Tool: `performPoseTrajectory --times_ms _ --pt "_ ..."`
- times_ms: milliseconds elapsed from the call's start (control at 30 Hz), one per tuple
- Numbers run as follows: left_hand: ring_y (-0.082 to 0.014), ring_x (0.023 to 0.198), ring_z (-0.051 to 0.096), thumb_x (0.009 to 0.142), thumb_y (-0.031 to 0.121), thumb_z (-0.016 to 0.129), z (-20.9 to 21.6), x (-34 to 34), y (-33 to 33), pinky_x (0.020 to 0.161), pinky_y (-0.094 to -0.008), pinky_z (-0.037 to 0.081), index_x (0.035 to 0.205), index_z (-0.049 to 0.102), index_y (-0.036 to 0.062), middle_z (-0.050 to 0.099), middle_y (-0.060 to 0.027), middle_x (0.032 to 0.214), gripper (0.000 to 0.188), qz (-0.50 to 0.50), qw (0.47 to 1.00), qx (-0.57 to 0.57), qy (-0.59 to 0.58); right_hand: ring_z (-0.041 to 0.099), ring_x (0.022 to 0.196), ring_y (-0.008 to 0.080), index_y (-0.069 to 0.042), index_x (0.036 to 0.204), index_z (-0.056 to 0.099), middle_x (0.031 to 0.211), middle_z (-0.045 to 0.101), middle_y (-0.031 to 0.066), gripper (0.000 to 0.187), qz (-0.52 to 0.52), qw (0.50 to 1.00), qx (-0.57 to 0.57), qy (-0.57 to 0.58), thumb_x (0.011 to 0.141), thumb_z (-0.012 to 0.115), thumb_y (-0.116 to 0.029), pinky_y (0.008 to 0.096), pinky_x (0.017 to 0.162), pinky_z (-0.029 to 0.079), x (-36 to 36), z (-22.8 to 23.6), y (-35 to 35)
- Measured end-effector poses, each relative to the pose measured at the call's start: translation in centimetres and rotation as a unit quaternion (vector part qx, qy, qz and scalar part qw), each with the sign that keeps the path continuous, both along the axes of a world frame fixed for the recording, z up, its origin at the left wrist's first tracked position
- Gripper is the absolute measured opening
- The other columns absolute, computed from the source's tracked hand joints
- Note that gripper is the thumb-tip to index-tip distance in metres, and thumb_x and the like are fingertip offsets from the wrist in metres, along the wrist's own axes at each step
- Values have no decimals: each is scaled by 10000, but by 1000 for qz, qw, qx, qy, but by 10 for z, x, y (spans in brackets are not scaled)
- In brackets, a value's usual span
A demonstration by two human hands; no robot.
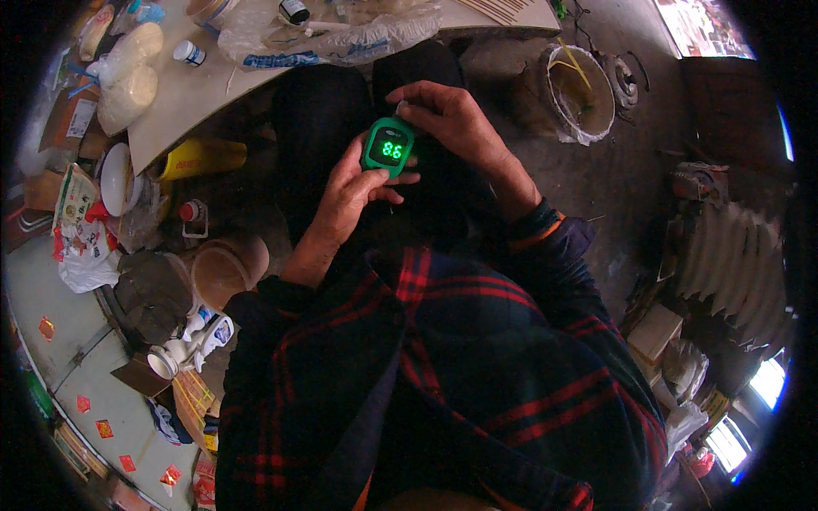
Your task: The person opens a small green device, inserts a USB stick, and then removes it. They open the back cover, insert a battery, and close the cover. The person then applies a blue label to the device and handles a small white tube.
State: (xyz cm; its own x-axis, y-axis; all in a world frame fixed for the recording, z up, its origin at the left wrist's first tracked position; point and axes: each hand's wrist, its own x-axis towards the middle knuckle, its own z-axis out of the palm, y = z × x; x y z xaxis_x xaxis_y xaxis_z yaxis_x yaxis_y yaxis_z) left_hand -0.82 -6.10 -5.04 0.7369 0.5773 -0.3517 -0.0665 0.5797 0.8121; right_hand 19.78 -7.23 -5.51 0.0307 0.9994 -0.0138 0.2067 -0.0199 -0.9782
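Observation:
A small green handheld meter (388, 148) with rounded corners and a glowing green digital display faces up over my lap. My left hand (348, 186) is closed round it, the thumb along its lower edge and fingertips showing past its right side. Just above the meter's top end, my right hand (447, 119) is closed, thumb and fingers drawn together. A tiny pale bit shows at those fingertips, touching or very near the meter's top. What it is cannot be made out.
Beyond my knees stands a pale table (183, 98) with a clear plastic bag (341, 43) and a white bottle (189, 54). A lined bin (580, 92) is at the far right. To my left are a yellow cylinder (203, 159) and a brown bucket (223, 271).

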Motion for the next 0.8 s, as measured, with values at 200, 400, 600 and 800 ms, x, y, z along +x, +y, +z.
performPoseTrajectory --times_ms 200,400,600,800 --pt "-297 1062 621 879 144 467 1 1 -1 760 -304 515 1409 295 73 568 -186 1233 561 2 1000 7 9 629 900 141 -54 1087 662 975 684 91 219 1 1000 -5 -6 880 632 -117 296 805 503 0 2 -1" --pt "-290 1063 622 891 170 488 0 0 1 750 -302 532 1408 285 62 565 -183 1225 565 -2 1000 -1 -5 632 910 152 -54 1083 662 972 681 97 215 6 1000 6 -16 879 633 -117 301 811 502 0 3 0" --pt "-290 1064 622 891 203 495 -4 0 2 748 -303 537 1410 273 56 560 -189 1222 584 0 1000 -17 -18 636 915 158 -51 1085 658 973 680 103 218 2 1000 14 -9 879 633 -117 307 813 504 0 1 0" --pt "-296 1064 622 902 224 472 -5 -1 2 746 -305 539 1410 267 55 560 -192 1221 574 -1 1000 -17 -21 637 914 161 -51 1086 659 974 680 107 221 1 1000 -6 -25 877 631 -118 309 815 504 0 2 0"
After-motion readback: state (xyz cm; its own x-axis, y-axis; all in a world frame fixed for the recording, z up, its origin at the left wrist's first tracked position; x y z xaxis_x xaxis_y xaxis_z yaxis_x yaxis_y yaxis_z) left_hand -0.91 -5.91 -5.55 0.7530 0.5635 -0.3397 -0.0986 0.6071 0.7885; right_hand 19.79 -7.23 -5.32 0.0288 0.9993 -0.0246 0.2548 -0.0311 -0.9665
